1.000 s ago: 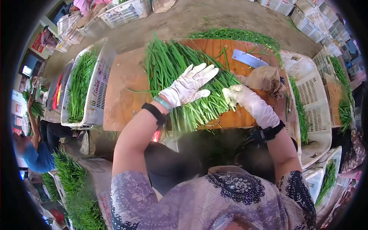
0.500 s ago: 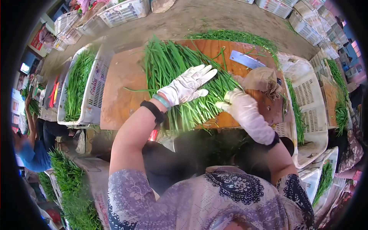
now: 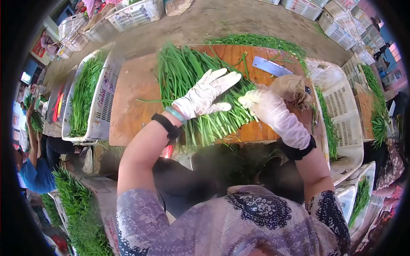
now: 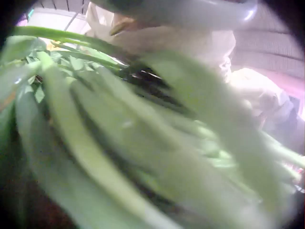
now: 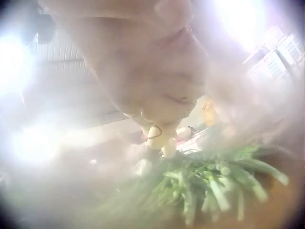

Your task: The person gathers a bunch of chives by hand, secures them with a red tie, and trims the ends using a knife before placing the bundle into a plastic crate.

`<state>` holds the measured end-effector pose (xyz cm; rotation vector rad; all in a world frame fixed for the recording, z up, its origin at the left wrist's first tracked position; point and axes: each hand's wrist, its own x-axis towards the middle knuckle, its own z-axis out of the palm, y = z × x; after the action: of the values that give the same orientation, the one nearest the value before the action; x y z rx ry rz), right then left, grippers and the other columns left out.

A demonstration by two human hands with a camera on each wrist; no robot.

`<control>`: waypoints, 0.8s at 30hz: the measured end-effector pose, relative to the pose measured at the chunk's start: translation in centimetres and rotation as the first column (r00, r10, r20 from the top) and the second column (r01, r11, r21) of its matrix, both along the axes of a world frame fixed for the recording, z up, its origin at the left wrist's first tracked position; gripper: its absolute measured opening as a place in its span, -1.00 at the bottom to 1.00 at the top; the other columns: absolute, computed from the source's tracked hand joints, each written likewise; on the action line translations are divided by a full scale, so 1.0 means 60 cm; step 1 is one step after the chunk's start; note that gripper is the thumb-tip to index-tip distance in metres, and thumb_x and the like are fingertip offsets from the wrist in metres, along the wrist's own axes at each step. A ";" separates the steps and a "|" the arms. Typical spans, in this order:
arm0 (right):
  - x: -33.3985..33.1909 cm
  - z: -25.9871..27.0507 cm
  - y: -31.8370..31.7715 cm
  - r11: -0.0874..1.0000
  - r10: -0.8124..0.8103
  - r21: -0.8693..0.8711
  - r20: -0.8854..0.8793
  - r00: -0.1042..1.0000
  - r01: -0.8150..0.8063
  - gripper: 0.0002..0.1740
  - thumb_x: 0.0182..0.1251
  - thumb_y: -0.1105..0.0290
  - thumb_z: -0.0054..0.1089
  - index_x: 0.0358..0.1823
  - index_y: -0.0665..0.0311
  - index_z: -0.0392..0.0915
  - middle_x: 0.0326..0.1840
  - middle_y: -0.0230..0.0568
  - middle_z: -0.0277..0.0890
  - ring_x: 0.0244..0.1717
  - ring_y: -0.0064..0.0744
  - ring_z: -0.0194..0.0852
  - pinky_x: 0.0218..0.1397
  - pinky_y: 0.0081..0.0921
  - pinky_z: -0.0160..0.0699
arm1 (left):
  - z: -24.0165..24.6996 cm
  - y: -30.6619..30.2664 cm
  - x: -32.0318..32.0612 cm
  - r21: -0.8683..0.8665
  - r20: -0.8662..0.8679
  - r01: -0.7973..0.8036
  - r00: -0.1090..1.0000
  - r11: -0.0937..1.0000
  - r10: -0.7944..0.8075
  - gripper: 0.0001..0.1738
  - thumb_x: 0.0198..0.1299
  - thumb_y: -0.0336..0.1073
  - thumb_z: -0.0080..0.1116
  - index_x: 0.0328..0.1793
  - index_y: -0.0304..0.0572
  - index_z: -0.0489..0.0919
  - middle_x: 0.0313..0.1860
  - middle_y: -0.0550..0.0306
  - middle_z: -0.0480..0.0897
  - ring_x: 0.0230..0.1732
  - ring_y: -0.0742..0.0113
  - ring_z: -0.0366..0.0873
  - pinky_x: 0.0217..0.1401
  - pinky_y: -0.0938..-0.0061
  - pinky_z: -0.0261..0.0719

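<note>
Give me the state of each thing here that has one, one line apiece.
left hand, gloved, fingers straight, pressing flat on the greens
right hand, gloved, fingers curled at the pile's edge; grip unclear
greens, loose pile lying across the board
cleaver, lying flat on the board, unheld
brown cloth, crumpled
white crate, filled with more greens

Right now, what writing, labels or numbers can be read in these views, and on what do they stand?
No text reads clearly enough to quote.
White crate left of the table: red and blue print on its side wall, too blurred to read.
Crate at the top: dark print on its wall, too small to read.
Red sign at the far left: blurred, unreadable.
Both wrist views: no text visible.
</note>
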<state>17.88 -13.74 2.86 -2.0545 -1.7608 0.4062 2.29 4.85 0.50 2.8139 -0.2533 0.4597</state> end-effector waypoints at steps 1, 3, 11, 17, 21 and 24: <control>-0.004 0.008 0.004 0.999 0.045 -0.001 0.095 0.994 -0.045 -0.64 0.39 0.08 -0.03 -0.29 0.20 0.61 -0.28 -0.05 0.62 -0.20 -0.10 0.61 -0.13 -0.18 0.54 | 0.015 -0.011 0.000 -0.004 0.073 0.009 0.997 1.000 -0.009 -0.23 0.20 0.01 0.21 0.53 0.11 0.25 0.49 0.11 0.30 0.53 -0.03 0.11 0.57 0.10 0.01; -0.033 0.045 0.015 0.998 -0.018 -0.050 0.256 0.967 0.032 -0.61 0.35 0.04 0.04 -0.36 0.21 0.63 -0.32 -0.06 0.63 -0.21 -0.12 0.62 -0.15 -0.18 0.55 | 0.008 -0.012 0.013 0.002 0.093 0.068 0.993 0.998 -0.068 -0.41 0.27 -0.06 0.16 0.42 0.02 0.40 0.40 0.15 0.43 0.49 0.02 0.19 0.55 0.12 0.04; -0.040 -0.009 -0.019 0.948 -0.294 -0.139 -0.032 0.955 0.287 -0.43 0.10 -0.13 0.36 -0.17 0.28 0.60 -0.28 0.08 0.62 -0.13 -0.01 0.62 -0.04 -0.17 0.53 | -0.030 0.002 0.004 -0.805 0.170 0.174 0.984 0.568 -0.061 -0.59 0.35 -0.12 0.09 0.17 -0.24 0.61 0.18 0.08 0.63 0.40 0.17 0.33 0.48 0.32 0.19; -0.050 -0.063 -0.008 0.941 -0.242 -0.191 0.192 0.951 0.278 -0.52 0.25 0.04 0.26 -0.06 0.34 0.60 -0.13 0.06 0.63 -0.12 0.01 0.61 -0.02 -0.18 0.54 | -0.056 -0.010 -0.008 -0.904 0.202 0.222 0.975 0.366 -0.092 -0.59 0.33 -0.11 0.12 0.14 -0.24 0.62 0.20 0.03 0.61 0.46 0.18 0.25 0.57 0.28 -0.01; 0.001 -0.067 0.006 0.937 -0.240 -0.308 -0.232 0.943 0.163 -0.68 0.31 0.17 0.23 -0.19 0.33 0.65 -0.37 -0.16 0.66 -0.38 -0.36 0.58 -0.26 -0.43 0.53 | -0.064 -0.004 -0.004 -0.888 0.208 0.222 0.975 0.403 -0.077 -0.61 0.31 -0.09 0.14 0.10 -0.20 0.65 0.19 0.04 0.62 0.44 0.17 0.30 0.60 0.23 -0.09; 0.014 -0.018 0.009 0.864 -0.359 -0.492 -0.460 0.812 0.103 -0.69 0.36 0.18 0.20 -0.17 0.31 0.67 -0.39 -0.28 0.64 -0.44 -0.55 0.52 -0.37 -0.55 0.48 | -0.070 0.001 -0.004 -0.857 0.208 0.218 0.975 0.467 -0.075 -0.63 0.32 -0.10 0.13 0.10 -0.16 0.65 0.19 0.06 0.62 0.46 0.16 0.27 0.60 0.22 -0.09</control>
<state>18.73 -13.19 1.80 -2.1207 -1.1138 1.2746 2.03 4.88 -3.72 1.7040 -0.2008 0.5442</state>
